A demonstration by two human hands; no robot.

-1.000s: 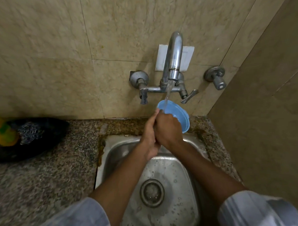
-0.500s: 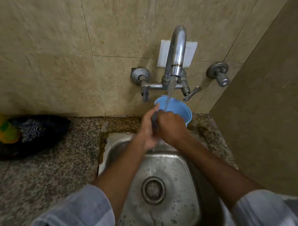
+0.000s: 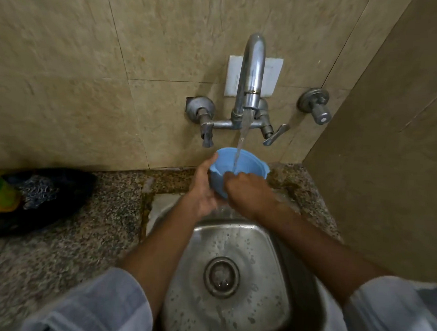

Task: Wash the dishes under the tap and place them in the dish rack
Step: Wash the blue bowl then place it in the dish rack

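Bowl: light blue plastic bowl point(image 3: 239, 164), rim tilted toward the camera, held above the sink point(image 3: 264, 243) at its 12 o'clock edge.
Water: stream from the tap point(image 3: 252, 72) falls inside the bowl.
Left hand point(image 3: 203, 188): cups the bowl's outer wall, at the bowl's 8 o'clock.
Right hand point(image 3: 248, 191): fingers curled over the near rim, reaching inside.

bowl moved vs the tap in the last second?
Yes. The bowl has tipped from facing right of the tap to mouth-up under the stream, cradled by the left hand, right hand inside.
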